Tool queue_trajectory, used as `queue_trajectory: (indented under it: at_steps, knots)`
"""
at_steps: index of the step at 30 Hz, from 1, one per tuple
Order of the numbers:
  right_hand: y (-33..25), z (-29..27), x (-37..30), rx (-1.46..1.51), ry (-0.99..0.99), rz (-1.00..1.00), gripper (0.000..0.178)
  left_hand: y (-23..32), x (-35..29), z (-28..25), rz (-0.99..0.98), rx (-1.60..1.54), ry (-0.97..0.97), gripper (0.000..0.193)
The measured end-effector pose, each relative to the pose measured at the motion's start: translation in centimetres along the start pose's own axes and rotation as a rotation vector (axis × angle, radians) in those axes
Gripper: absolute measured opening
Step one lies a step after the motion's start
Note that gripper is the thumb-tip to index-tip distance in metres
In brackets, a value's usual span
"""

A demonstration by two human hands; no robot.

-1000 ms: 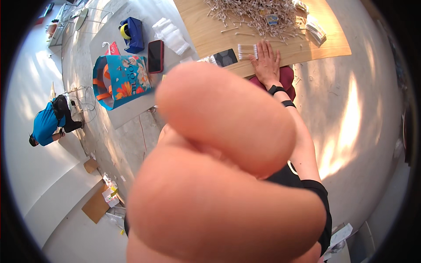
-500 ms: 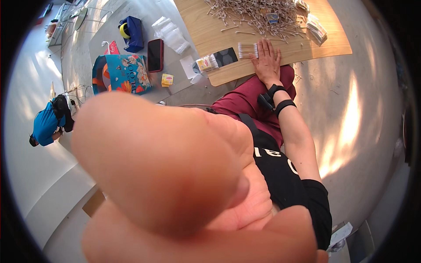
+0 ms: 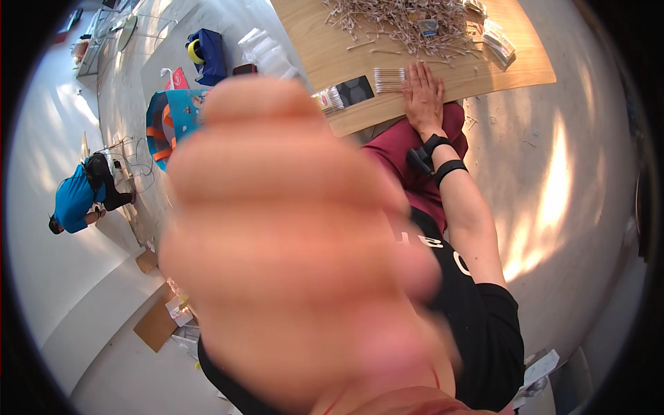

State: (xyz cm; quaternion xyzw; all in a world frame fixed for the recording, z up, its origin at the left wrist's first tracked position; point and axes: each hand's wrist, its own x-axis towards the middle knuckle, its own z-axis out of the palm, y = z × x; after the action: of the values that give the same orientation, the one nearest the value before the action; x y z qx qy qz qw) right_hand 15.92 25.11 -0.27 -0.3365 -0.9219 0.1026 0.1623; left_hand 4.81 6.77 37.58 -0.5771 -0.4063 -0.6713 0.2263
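Note:
Close to the camera, my left hand (image 3: 283, 242) fills much of the view, blurred. Its fingers look folded together, with nothing visible in them. Flat on the front edge of the wooden table lies my right hand (image 3: 423, 97), fingers stretched out and a black strap device on the wrist. Beside its fingertips is a neat row of cotton swabs (image 3: 389, 79). Left of that row lies a dark card with a hexagon pattern (image 3: 356, 90), then a clear pack of swabs (image 3: 332, 99), partly covered by my left hand.
A large heap of loose swabs (image 3: 408, 28) covers the back of the table (image 3: 311, 41), with a swab pack (image 3: 499, 43) at its right. Leftward are plastic bags (image 3: 266, 52), a blue tape dispenser (image 3: 207, 55) and a blue bag (image 3: 181, 114). A person in blue (image 3: 76, 197) bends down far left.
My left hand has shifted and its fingers have folded; it now covers the phone, the small yellow box and part of the blue bag. My right hand stays in place.

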Motion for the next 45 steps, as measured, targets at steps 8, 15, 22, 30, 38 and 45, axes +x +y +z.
queue_trajectory:
  at_steps: [8, 15, 22, 30, 38, 45]
  knots:
    - [-0.9, -1.5, 0.5, 0.262, 0.103, 0.055, 0.056, -14.8, -20.1, 1.9, -0.562, 0.47, -0.456, 0.039]
    - [-0.5, -1.8, 0.3, 0.28, 0.153, 0.029, 0.052, -14.6, -30.4, 3.0, -0.698, 0.649, -1.051, 0.088]
    - [-0.7, -2.3, 0.1, 0.234, 0.149, -0.024, 0.051, -15.6, -32.4, 4.0, -0.591, 0.735, -1.061, 0.089]
    - [-0.4, -3.7, -1.8, 0.31, 0.16, -0.005, 0.034, -15.7, -32.9, 3.8, -0.637, 0.65, -1.04, 0.091]
    - [-1.2, -4.4, -1.5, 0.239, 0.099, -0.052, 0.031, -15.7, -32.9, 3.7, -0.621, 0.673, -1.037, 0.091]
    - [-1.3, -4.3, -1.3, 0.203, 0.091, -0.053, 0.028, -15.6, -32.7, 3.7, -0.61, 0.692, -1.053, 0.09]
